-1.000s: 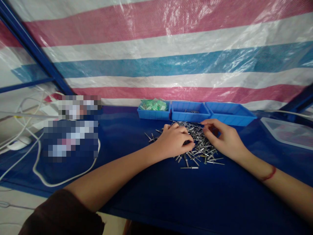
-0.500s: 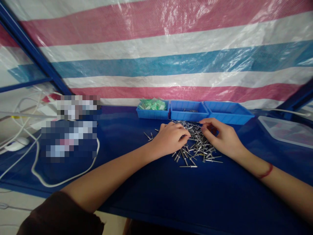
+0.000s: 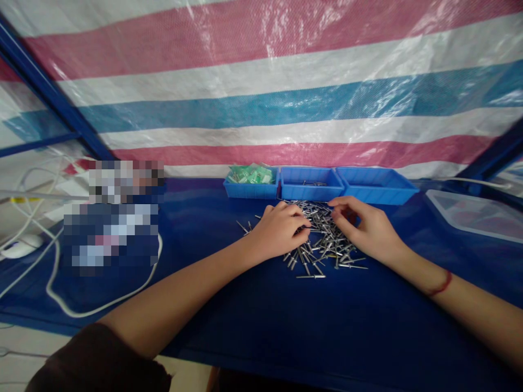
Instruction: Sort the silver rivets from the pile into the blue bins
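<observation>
A loose pile of silvery blind rivets [image 3: 322, 231] lies on the dark blue table between my hands. My left hand [image 3: 281, 228] rests palm down over the pile's left side, fingers curled and thumb drawn in against the index finger. Whatever may be in that pinch is hidden or too small to make out. At the pile's right edge is my right hand [image 3: 368, 226], its index finger reaching over the rivets. A small gap shows between its thumb and index fingertips, and I see nothing held there.
Behind the pile stand three blue bins: one with green-and-clear packets [image 3: 251, 190], one with a few rivets [image 3: 312, 191], and a right one [image 3: 376, 188]. A clear plastic lid [image 3: 474, 215] lies right. White cables [image 3: 57, 283] and a mouse [image 3: 22, 246] are left.
The whole view has shifted slightly, so the bins and pile appear a little further left. Both hands keep nearly the same pose at the pile.
</observation>
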The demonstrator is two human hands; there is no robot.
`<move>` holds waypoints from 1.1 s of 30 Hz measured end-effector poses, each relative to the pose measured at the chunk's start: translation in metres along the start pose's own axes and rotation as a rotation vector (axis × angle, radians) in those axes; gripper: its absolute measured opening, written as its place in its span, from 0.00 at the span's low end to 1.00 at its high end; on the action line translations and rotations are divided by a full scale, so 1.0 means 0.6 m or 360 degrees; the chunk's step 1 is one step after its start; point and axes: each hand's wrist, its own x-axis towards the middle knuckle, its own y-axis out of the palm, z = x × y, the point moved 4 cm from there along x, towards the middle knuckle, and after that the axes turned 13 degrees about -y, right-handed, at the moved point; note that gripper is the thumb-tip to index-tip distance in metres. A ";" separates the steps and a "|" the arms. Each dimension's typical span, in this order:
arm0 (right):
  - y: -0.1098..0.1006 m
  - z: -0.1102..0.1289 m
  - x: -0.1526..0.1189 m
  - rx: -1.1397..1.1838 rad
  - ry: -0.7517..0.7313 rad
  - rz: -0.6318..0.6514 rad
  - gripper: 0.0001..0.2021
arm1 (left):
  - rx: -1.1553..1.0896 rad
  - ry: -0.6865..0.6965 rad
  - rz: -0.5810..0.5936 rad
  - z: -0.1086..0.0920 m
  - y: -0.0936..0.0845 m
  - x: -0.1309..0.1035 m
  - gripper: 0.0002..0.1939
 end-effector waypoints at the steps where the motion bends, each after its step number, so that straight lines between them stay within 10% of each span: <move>1: 0.001 0.000 0.000 0.0004 0.0001 0.0003 0.08 | -0.0013 -0.0072 0.0019 0.004 0.003 0.004 0.12; 33: 0.003 0.007 0.000 -0.0005 -0.0030 0.0005 0.07 | -0.0039 -0.0419 0.0186 -0.004 0.006 0.000 0.09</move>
